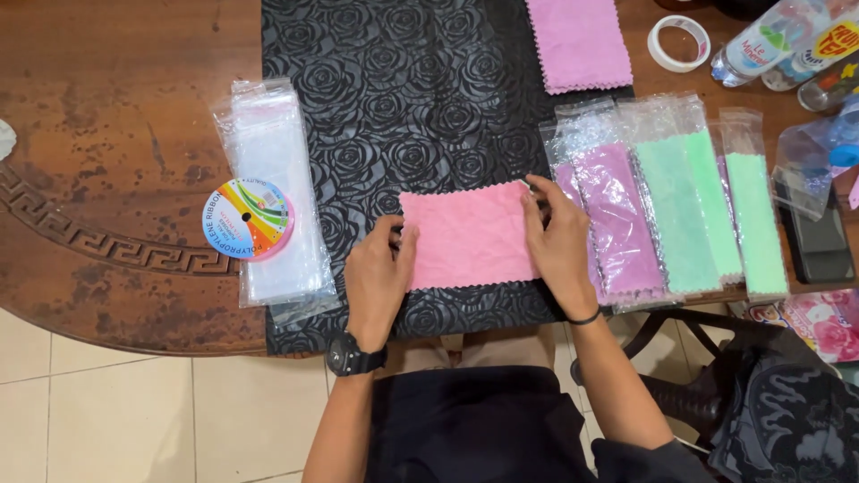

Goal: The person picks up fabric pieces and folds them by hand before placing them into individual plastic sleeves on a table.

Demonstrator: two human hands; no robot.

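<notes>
Both hands lie flat and open on the pink cloth (467, 234), left hand (378, 279) pinning its left edge, right hand (559, 243) its right, on the black rose-patterned mat (403, 98); bagged cloths (680, 215) lie just right

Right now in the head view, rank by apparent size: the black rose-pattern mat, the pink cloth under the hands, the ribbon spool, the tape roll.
1. Black rose-pattern mat
2. Pink cloth
3. Ribbon spool
4. Tape roll, though it lies farther from the camera.
</notes>
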